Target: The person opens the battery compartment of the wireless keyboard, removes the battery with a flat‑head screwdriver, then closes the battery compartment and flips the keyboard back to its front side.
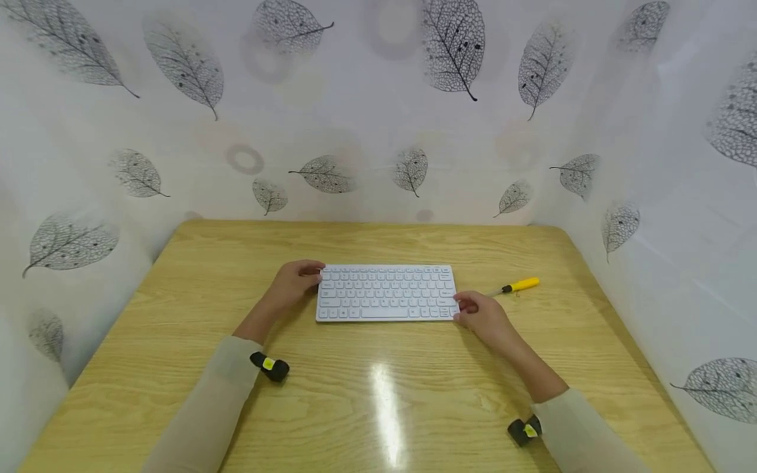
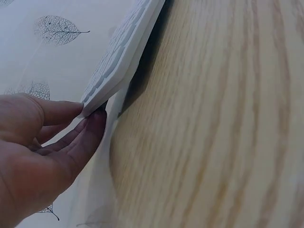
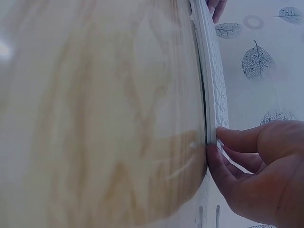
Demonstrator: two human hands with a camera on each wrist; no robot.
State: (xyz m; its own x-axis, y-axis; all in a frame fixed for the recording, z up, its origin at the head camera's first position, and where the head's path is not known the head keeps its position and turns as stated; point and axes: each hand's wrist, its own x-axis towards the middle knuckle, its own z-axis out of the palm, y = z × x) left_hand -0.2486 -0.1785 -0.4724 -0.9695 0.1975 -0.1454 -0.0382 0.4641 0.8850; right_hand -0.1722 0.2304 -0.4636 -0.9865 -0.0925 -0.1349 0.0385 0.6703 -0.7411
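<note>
A white keyboard [image 1: 387, 293] lies across the middle of the wooden table, its keys facing up. At its left edge, near the far corner, my left hand [image 1: 294, 285] pinches it between thumb and fingers. The left wrist view shows a dark gap under this end of the keyboard [image 2: 118, 61], with fingertips above and below the edge. My right hand [image 1: 486, 320] pinches the near right corner. In the right wrist view the fingers [image 3: 223, 166] close on that corner, close to the tabletop.
Just beyond the right hand lies a screwdriver with a yellow handle [image 1: 524, 284], its shaft partly behind the hand. White curtains [image 1: 355, 125] with printed leaves surround the back and sides of the table [image 1: 331, 407].
</note>
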